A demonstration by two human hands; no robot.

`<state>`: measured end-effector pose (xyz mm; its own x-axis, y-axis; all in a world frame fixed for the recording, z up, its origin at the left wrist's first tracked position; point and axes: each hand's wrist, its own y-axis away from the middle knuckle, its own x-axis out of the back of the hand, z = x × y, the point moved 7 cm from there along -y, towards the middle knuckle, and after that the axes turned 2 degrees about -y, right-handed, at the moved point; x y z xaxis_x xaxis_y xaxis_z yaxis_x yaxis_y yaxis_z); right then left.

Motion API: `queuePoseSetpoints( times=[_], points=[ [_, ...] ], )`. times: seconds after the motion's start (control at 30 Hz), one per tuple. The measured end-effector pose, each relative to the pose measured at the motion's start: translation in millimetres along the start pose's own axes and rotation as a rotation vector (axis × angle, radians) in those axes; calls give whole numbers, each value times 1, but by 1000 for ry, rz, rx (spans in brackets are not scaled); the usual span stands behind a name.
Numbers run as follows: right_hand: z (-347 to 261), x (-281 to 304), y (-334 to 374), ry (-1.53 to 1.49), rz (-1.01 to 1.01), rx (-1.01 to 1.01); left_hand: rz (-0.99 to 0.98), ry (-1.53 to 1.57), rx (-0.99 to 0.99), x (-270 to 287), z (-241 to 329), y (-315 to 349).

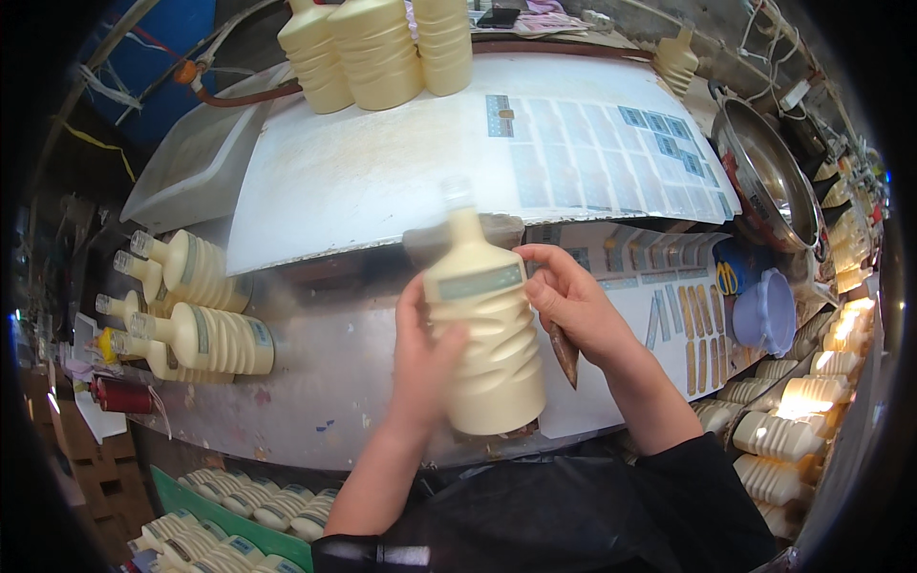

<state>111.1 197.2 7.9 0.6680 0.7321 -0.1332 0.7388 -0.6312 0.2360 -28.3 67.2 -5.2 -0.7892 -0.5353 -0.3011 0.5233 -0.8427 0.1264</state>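
Observation:
Upright in front of me stands a cream bottle (492,392) with a wavy ribbed body and a clear, blurred neck. A blue-grey label strip (478,283) runs across its shoulder. The fingers of my left hand (422,353) wrap the bottle's left side, with the thumb across its front. At the right end of the strip, my right hand (571,298) touches the shoulder with its thumb and index finger. Tucked in that same hand is a brown, pointed, blade-like tool (565,358), tip down. My palm hides its upper end.
Several bottles (224,339) lie at the left; others (377,53) stand on the white board (344,172). Label sheets (602,158) and loose strips (705,339) are at the right, near a lilac bucket (766,313), yellow-handled scissors (728,278) and a metal basin (769,162). A green crate (220,525) holds bottles.

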Motion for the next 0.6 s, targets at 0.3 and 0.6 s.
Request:
queuePoseSetpoints(
  times=[0.3, 0.6],
  points=[
    [9, 0, -4, 12, 69, 13, 93, -200, -70, -1, 6, 5],
    [-41, -17, -9, 488, 250, 166, 146, -125, -113, 10, 21, -16]
  ],
)
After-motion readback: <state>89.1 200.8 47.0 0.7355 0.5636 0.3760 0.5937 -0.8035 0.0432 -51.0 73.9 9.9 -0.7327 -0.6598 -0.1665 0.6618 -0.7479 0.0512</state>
